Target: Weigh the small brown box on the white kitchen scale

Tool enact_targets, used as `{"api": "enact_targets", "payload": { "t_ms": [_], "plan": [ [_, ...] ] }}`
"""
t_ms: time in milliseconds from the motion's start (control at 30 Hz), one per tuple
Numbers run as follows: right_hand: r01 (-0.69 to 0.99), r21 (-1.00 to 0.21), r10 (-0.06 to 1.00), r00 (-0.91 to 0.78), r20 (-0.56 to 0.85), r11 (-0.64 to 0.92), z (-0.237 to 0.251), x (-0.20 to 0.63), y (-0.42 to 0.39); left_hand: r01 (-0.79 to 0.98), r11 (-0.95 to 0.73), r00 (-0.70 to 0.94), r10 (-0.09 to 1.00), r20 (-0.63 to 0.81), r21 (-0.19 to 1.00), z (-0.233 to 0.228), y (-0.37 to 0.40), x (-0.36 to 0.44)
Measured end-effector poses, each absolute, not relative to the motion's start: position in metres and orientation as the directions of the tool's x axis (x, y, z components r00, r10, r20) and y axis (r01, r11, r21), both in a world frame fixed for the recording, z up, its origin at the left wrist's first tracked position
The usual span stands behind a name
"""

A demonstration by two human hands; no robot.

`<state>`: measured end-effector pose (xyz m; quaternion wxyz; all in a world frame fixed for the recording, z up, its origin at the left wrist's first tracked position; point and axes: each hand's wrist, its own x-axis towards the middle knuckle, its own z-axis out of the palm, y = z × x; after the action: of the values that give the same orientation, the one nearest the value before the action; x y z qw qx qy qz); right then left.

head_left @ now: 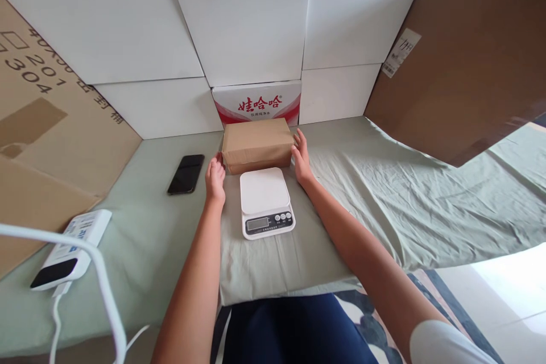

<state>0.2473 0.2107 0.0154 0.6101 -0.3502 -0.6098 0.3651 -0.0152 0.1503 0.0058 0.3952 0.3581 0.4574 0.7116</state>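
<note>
A small brown cardboard box (260, 139) stands on the cloth, between my two hands. My left hand (215, 181) is at its left front corner, with fingers bent against the side. On the other end, my right hand (301, 156) presses the right side, thumb near the front edge and fingers reaching back. Together the hands grip the box from both sides. Just in front of it lies a white kitchen scale (265, 190) with a bare platform, a small display and several buttons. The display shows no digits that I can read.
A black phone (186, 174) lies to the left. A white plugged-in device (72, 247) with a thick white cable (100, 267) is at the lower left. White boxes (243, 34) and a red-and-white carton (260, 101) form the back; large cardboard panels (460, 62) flank the green cloth (354, 182).
</note>
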Motion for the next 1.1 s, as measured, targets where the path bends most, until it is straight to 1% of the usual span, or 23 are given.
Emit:
{"api": "enact_targets", "payload": {
  "t_ms": [100,233,333,400,533,600,667,767,867,967,1100],
  "plan": [
    [0.009,-0.869,0.869,-0.01,0.495,0.495,0.014,0.249,0.21,-0.321,-0.248,-0.409,0.907,0.102,0.914,0.011,0.149,-0.019],
    [0.02,-0.876,0.876,-0.043,0.481,0.482,0.017,0.249,0.206,-0.495,-0.257,-0.342,0.936,0.085,0.83,0.021,0.143,-0.021],
    [0.006,-0.876,0.875,-0.05,0.481,0.482,0.02,0.248,0.205,-0.556,-0.234,-0.318,0.947,0.056,0.797,0.025,0.141,-0.023],
    [0.023,-0.872,0.871,-0.063,0.487,0.489,0.02,0.248,0.206,-0.55,-0.22,-0.308,0.95,0.05,0.806,0.025,0.142,-0.023],
    [0.108,-0.86,0.866,-0.108,0.489,0.499,0.018,0.248,0.208,-0.485,-0.209,-0.292,0.954,0.068,0.849,0.021,0.145,-0.021],
    [0.151,-0.833,0.846,-0.128,0.518,0.533,0.017,0.248,0.208,-0.449,-0.224,-0.29,0.952,0.096,0.865,0.021,0.145,-0.019],
    [0.188,-0.776,0.799,-0.128,0.588,0.602,0.018,0.248,0.205,-0.427,-0.276,-0.29,0.944,0.159,0.861,0.026,0.143,-0.017],
    [0.226,-0.68,0.711,-0.104,0.695,0.698,0.024,0.249,0.198,-0.428,-0.372,-0.29,0.92,0.265,0.824,0.038,0.134,-0.015],
    [0.228,-0.628,0.66,-0.103,0.744,0.744,0.028,0.253,0.182,-0.418,-0.424,-0.296,0.9,0.322,0.803,0.051,0.118,-0.013],
    [0.219,-0.618,0.648,-0.107,0.754,0.755,0.025,0.26,0.155,-0.4,-0.446,-0.307,0.888,0.342,0.8,0.057,0.093,-0.008],
    [0.232,-0.633,0.667,-0.122,0.735,0.739,0.015,0.273,0.115,-0.365,-0.421,-0.305,0.897,0.32,0.831,0.054,0.051,-0.003]
  ]
}}
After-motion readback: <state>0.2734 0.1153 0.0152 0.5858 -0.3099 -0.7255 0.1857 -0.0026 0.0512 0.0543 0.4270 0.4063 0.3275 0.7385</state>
